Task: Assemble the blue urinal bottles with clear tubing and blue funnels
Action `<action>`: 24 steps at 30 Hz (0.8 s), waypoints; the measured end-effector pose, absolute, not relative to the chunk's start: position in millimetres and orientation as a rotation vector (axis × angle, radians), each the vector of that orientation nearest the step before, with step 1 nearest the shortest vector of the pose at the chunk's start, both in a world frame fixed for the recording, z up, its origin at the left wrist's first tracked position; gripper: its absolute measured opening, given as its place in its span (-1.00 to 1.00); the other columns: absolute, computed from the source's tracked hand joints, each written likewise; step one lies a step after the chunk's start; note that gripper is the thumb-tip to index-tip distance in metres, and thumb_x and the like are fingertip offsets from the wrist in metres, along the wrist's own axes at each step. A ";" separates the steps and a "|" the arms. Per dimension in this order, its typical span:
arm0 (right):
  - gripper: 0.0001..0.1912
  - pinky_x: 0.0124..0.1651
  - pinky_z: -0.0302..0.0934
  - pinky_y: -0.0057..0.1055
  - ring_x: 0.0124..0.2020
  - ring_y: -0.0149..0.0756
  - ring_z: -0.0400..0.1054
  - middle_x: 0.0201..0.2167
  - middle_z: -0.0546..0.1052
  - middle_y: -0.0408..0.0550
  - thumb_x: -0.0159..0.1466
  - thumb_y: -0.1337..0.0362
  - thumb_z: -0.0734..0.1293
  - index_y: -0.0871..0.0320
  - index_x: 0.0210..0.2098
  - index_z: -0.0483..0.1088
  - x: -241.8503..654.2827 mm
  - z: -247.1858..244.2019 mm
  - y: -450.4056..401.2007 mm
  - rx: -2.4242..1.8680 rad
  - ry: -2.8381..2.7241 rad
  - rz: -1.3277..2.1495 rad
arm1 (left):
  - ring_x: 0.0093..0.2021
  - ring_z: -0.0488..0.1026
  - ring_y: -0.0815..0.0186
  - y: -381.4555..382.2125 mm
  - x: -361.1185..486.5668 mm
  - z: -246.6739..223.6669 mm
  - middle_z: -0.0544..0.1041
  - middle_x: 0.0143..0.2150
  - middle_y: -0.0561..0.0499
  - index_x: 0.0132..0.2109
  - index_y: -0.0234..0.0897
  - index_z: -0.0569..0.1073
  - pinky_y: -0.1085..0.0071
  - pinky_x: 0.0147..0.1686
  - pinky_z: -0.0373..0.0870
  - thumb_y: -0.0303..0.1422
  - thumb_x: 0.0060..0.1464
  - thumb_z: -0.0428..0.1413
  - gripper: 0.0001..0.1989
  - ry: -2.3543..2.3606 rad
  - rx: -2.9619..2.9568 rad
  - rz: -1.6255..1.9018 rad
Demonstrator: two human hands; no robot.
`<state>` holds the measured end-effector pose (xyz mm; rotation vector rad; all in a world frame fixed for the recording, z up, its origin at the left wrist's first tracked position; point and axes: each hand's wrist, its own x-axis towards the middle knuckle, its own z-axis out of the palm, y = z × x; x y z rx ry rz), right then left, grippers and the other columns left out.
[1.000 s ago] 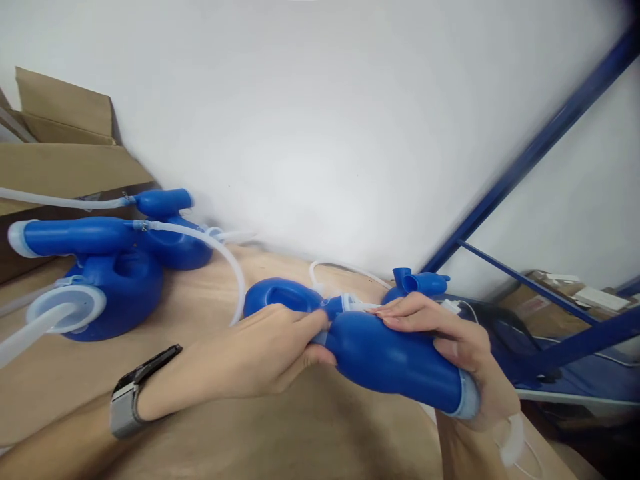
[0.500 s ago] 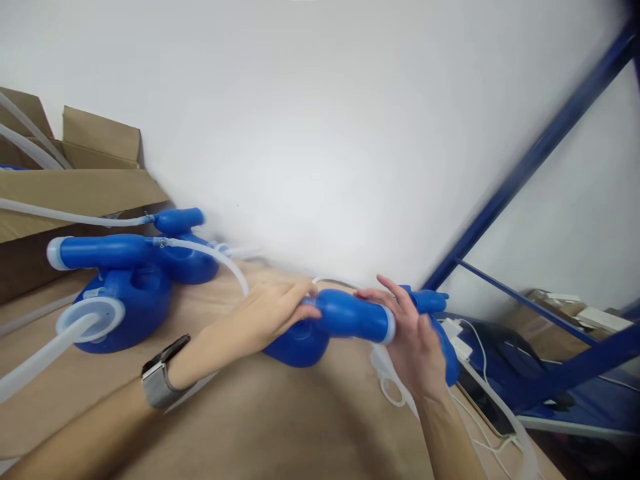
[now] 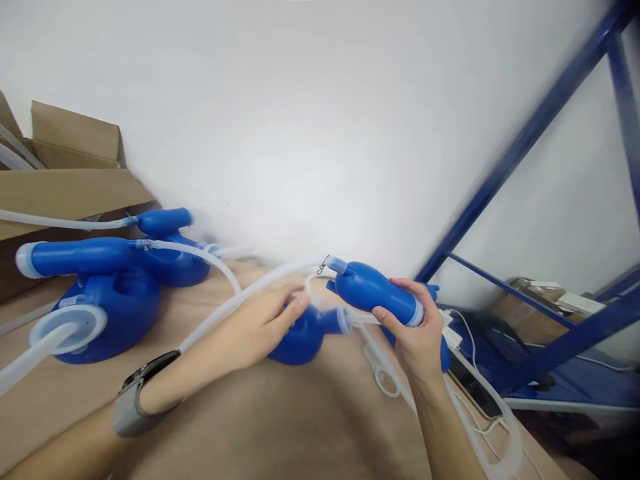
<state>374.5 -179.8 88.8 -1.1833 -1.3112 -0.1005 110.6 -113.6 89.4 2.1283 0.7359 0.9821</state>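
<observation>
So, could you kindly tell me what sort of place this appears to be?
Probably a small work or storage room: several blue bottles with pale tubing on a tan tabletop, an open cardboard box, and a blue metal frame suggest it.

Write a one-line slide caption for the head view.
Right hand grips a blue plastic receptacle near its translucent cap, while the left hand partly hides a blue jug.

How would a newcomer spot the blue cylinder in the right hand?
Find the slanted blue beam at right; the right hand is below its lower end. That hand grips the blue cylinder near its pale cap. Unlike the cylinders on jugs at left, this one is held.
</observation>
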 end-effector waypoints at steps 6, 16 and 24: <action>-0.51 -0.07 0.48 -0.12 -0.07 0.04 0.57 -0.12 0.67 -0.01 0.03 0.06 0.66 0.02 -0.10 0.56 356.0 91.4 -188.6 -1.174 -1.390 0.030 | -0.02 0.56 0.11 -101.8 119.4 78.5 0.61 0.04 -0.12 0.04 -0.24 0.57 0.23 0.01 0.50 0.07 0.41 -0.05 -0.48 0.562 1.800 0.922; -0.49 0.04 0.48 -0.11 -0.01 0.01 0.57 -0.06 0.67 -0.03 0.08 0.04 0.65 -0.01 -0.03 0.55 363.8 82.3 -184.4 -1.096 -1.489 -0.025 | -0.34 0.46 0.30 -115.4 124.9 78.7 0.45 -0.38 0.04 -0.29 -0.25 0.37 0.34 -0.20 0.47 -0.05 0.47 -0.13 -0.54 0.479 1.752 0.948; -0.49 0.07 0.49 -0.11 0.02 -0.02 0.58 -0.04 0.66 -0.04 0.11 0.07 0.65 -0.01 -0.02 0.51 362.4 88.8 -187.7 -1.055 -1.566 -0.036 | -0.54 0.15 0.41 -121.0 129.0 77.1 0.14 -0.51 0.16 -0.41 -0.20 0.20 0.47 -0.57 0.42 0.06 0.36 -0.03 -0.50 0.349 1.501 0.835</action>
